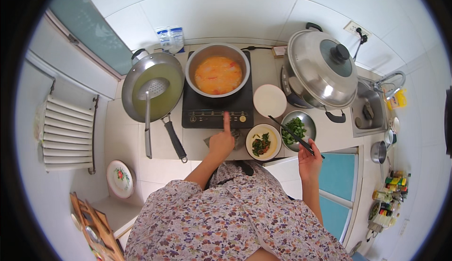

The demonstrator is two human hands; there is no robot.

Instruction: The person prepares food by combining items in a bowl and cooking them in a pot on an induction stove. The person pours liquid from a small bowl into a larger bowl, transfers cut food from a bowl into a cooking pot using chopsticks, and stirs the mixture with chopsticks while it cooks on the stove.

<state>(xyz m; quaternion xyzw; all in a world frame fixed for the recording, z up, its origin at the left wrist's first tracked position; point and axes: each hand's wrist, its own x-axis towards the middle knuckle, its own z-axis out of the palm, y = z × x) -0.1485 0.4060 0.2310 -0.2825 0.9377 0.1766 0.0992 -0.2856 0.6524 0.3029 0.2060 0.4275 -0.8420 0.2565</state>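
My left hand (221,143) points its index finger at the control panel of a black induction cooktop (197,102), the fingertip on the row of keys and the other fingers curled. On the cooktop stands a metal pot (189,71) of orange soup (218,74) with red bits. In my right hand (310,160) is a pair of black chopsticks (295,134), slanting over a steel bowl (310,125) of chopped green leaves (293,130). Left of that bowl, an enamel bowl (250,147) holds cooked greens (261,144). A grey cloth (237,137) lies partly behind my left hand.
A wok (129,98) of yellowish liquid, with a skimmer (148,119) in it, stands left of the cooktop. To the right are a pale round dish (270,100), a large lidded steamer pot (307,67) and a sink (369,123). Bottles (390,197) crowd the right counter.
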